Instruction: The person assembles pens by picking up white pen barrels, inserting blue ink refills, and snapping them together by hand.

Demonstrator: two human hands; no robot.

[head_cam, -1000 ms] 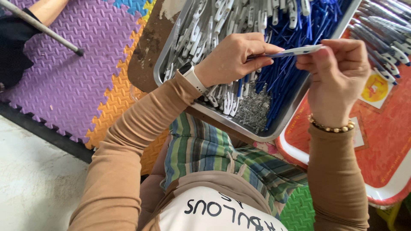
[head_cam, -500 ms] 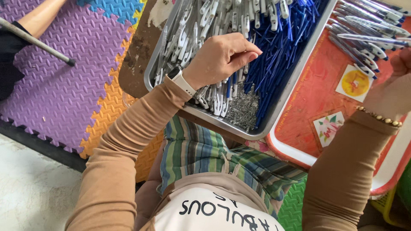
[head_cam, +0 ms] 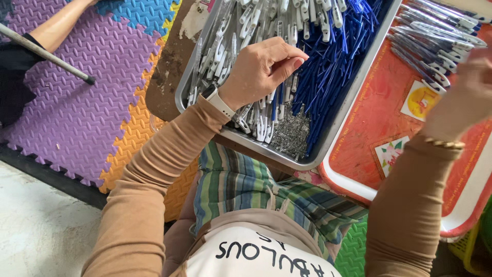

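Note:
My left hand (head_cam: 261,69) hovers over a metal tray (head_cam: 333,138), its fingers bunched against the thumb just above the white pen barrels (head_cam: 256,20). I see nothing between the fingers. Blue refills (head_cam: 343,56) fill the tray's right half, and a heap of tiny metal springs (head_cam: 292,133) lies at its near end. My right hand (head_cam: 471,87) is blurred at the right edge, above a red tray (head_cam: 379,128) and next to a row of assembled pens (head_cam: 430,31). Its fingers are not clear. A watch (head_cam: 218,100) sits on my left wrist.
The metal tray rests on a worn brown board (head_cam: 169,72) over my lap. Purple and orange foam mats (head_cam: 77,118) cover the floor at left, with bare concrete (head_cam: 41,225) beyond. Another person's arm (head_cam: 61,23) and a thin metal rod (head_cam: 46,54) lie at top left.
One second ago both hands held a pen together over the metal tray. My right hand has since swung right to the red tray, and my left hand has dropped onto the white barrels.

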